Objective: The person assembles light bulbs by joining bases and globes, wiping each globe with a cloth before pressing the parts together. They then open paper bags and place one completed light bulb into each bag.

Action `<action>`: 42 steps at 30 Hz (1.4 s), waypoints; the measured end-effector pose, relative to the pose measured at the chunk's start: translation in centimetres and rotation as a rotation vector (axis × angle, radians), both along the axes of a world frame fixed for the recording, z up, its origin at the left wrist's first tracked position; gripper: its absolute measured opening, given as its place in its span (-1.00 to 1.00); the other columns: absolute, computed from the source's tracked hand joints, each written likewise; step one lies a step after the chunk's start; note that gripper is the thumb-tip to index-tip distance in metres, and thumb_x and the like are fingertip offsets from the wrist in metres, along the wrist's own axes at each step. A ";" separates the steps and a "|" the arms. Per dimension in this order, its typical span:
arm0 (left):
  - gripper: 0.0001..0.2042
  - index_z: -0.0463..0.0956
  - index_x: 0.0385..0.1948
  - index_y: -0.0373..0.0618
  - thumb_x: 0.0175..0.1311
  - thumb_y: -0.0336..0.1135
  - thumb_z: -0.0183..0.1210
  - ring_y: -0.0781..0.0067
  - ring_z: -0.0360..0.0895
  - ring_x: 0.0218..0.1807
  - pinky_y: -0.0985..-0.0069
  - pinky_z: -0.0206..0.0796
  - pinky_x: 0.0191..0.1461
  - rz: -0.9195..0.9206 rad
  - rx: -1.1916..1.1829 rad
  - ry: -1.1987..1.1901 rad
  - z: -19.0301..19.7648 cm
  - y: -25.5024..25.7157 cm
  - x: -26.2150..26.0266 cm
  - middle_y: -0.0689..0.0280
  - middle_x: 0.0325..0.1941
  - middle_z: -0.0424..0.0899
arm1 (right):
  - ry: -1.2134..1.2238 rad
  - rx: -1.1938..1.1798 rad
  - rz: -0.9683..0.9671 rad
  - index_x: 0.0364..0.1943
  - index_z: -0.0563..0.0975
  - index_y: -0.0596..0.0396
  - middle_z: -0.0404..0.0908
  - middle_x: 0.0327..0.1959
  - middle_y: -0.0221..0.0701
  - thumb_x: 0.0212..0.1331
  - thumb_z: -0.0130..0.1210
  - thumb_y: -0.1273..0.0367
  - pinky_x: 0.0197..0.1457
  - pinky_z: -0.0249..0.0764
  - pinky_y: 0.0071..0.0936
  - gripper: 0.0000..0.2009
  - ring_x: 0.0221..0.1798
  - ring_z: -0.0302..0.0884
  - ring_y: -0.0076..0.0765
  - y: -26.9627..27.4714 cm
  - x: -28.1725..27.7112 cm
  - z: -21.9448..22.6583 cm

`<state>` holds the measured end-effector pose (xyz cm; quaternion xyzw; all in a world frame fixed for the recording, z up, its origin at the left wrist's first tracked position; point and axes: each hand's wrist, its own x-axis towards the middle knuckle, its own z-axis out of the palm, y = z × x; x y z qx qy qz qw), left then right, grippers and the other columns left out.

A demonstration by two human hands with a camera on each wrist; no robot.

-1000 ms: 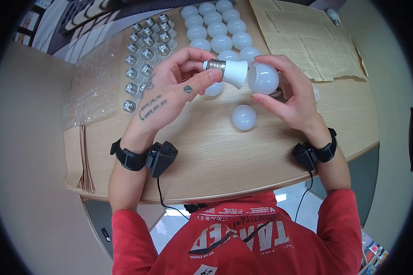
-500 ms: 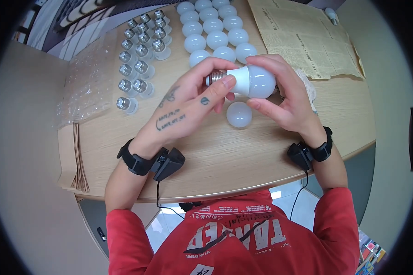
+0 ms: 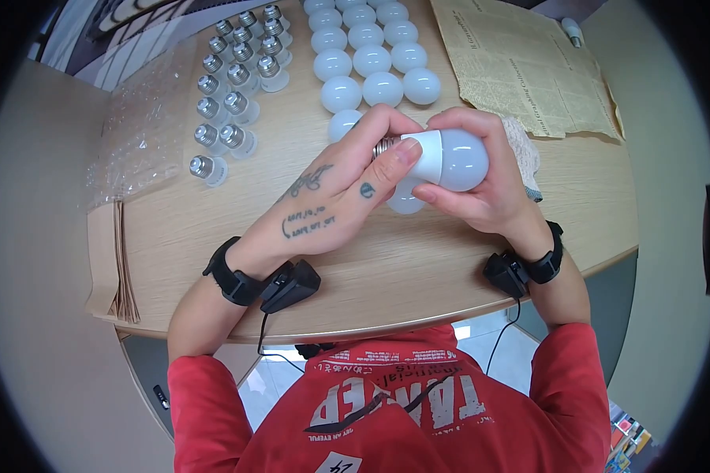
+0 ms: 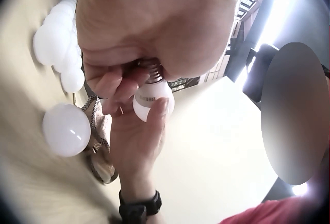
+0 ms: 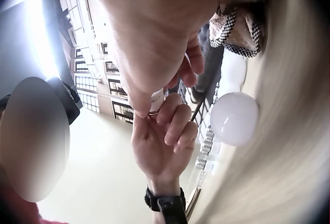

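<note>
A light bulb (image 3: 464, 162) is held between both hands above the table, lying sideways with its frosted dome to the right. My left hand (image 3: 323, 193) grips the white collar and metal screw base, thumb along the collar. Fingers and thumb of my right hand (image 3: 497, 197) curl round the dome. In the left wrist view the threaded screw base (image 4: 153, 70) pokes out from under the left palm. A loose white dome (image 3: 406, 199) lies on the table just below the hands, partly hidden by them in the head view.
Bulb bases (image 3: 242, 76) with screw caps up stand in rows at the left. More domes (image 3: 371, 60) fill rows at the back. Brown printed paper (image 3: 521, 67), a small bulb (image 3: 572, 31) and a cloth (image 3: 523, 154) are at right; bubble wrap (image 3: 146, 122) and folded paper (image 3: 106, 260) at left.
The white base and the dome were apart one second ago; my left hand brought the base rightward against the dome, and they now sit joined. Both hands have drawn closer together.
</note>
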<state>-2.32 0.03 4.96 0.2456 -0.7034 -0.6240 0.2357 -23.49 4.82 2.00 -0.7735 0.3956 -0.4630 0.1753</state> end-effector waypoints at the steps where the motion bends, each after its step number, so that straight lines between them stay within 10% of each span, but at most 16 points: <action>1: -0.66 0.32 0.01 -0.15 0.56 -0.05 -0.17 0.71 0.17 -0.46 0.69 0.01 -0.39 0.002 -0.013 0.008 -0.1 0.0 0.0 0.46 -0.43 0.29 | -0.006 -0.006 -0.007 0.13 0.34 0.05 0.54 -0.02 -0.27 -0.05 0.47 0.27 -0.06 0.50 -0.36 -0.34 -0.08 0.61 -0.17 0.0 0.1 -0.1; 25: -0.68 0.33 -0.01 -0.14 0.55 -0.05 -0.15 0.71 0.24 -0.44 0.69 0.08 -0.37 0.054 0.044 0.009 -1.2 -0.2 -0.1 0.45 -0.41 0.34 | -0.047 0.164 -0.024 0.24 0.23 0.10 0.39 0.09 -0.22 0.02 0.40 0.34 0.16 0.39 -0.38 -0.29 0.12 0.45 -0.27 0.3 0.7 0.2; 31: -0.68 0.32 0.06 -0.15 0.49 -0.12 0.00 0.63 0.46 -0.27 0.62 0.31 -0.22 0.068 0.132 0.178 -1.6 0.1 -0.7 0.34 -0.20 0.54 | -0.507 0.287 0.029 0.30 0.13 0.11 0.53 0.01 -0.24 0.07 0.35 0.45 0.04 0.48 -0.44 -0.26 -0.05 0.56 -0.39 0.3 1.5 0.9; 42: -0.32 -0.04 0.42 -0.01 0.36 -0.34 0.19 0.42 0.60 0.00 0.52 0.45 -0.05 0.107 0.173 0.223 -1.4 0.5 -1.2 0.08 0.01 0.64 | -0.567 0.403 -0.021 0.34 0.22 0.12 0.61 -0.03 -0.30 0.13 0.32 0.42 -0.11 0.46 -0.57 -0.31 -0.14 0.52 -0.56 -0.1 1.3 0.9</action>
